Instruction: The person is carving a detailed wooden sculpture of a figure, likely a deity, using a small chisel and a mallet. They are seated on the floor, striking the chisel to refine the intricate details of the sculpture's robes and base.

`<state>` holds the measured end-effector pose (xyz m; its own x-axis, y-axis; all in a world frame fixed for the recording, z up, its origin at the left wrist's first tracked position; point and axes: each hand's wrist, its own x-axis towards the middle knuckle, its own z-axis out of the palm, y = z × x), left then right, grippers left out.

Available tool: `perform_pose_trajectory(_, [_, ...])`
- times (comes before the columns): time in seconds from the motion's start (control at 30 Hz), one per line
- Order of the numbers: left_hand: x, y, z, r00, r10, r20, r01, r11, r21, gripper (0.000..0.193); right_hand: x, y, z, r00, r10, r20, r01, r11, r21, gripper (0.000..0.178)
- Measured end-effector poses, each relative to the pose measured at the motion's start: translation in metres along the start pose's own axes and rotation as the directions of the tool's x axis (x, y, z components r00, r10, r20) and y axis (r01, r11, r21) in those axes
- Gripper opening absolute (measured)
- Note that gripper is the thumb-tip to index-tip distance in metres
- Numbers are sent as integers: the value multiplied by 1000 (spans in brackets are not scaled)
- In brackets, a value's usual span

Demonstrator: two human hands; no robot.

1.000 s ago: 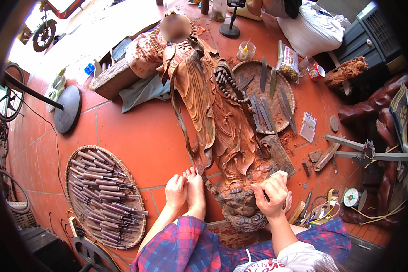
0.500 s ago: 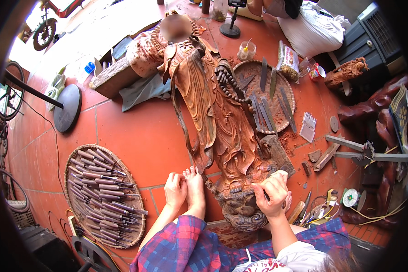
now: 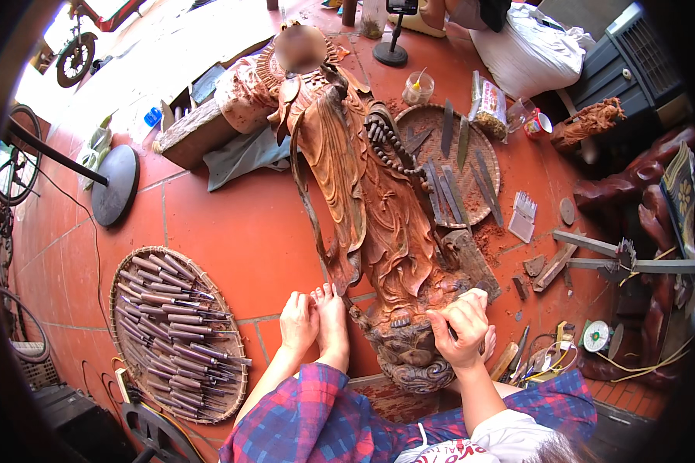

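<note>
A large carved wooden statue (image 3: 340, 185) in flowing robes lies on its back, its carved base (image 3: 409, 351) nearest me. Over the right side of the base, my right hand (image 3: 462, 330) is closed, thumb toward the carving. A dark spot shows between its fingers, and I cannot make out what it is. My left hand (image 3: 298, 322) rests against my bare left foot (image 3: 332, 318), fingers curled; whatever may be inside them is hidden. To the left, a round woven tray (image 3: 238, 363) carries several wooden-handled carving chisels (image 3: 181, 309).
Beyond the statue's right side, another woven tray (image 3: 490, 154) bears several flat files (image 3: 448, 127). Wood scraps (image 3: 554, 266), a dial scale (image 3: 596, 336) and a metal frame (image 3: 633, 262) lie at right. A black round stand base (image 3: 116, 185) stands at left. A wooden block (image 3: 197, 133) supports the statue's upper end.
</note>
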<state>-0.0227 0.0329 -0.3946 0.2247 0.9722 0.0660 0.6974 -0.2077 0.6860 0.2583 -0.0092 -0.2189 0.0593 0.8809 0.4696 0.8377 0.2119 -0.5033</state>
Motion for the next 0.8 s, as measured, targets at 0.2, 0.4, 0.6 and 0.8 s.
perform_pose_trajectory(0.2, [2, -4, -1, 999, 39, 38, -39, 999, -8, 14, 1, -1, 0, 1000, 3, -4, -3, 1000, -1, 18])
perform_pose_trajectory(0.4, [1, -9, 0, 998, 55, 29, -54, 998, -33, 15, 1, -2, 0, 1000, 14, -4, -14, 1000, 0, 18])
perform_pose_trajectory(0.6, [1, -8, 1, 999, 37, 23, -36, 998, -52, 15, 1, -1, -1, 1000, 10, -4, -10, 1000, -9, 18])
perform_pose_trajectory(0.8, [-2, -7, 0, 1000, 10, 7, -9, 997, -75, 18, 1, -2, 0, 1000, 11, -3, -11, 1000, -9, 18])
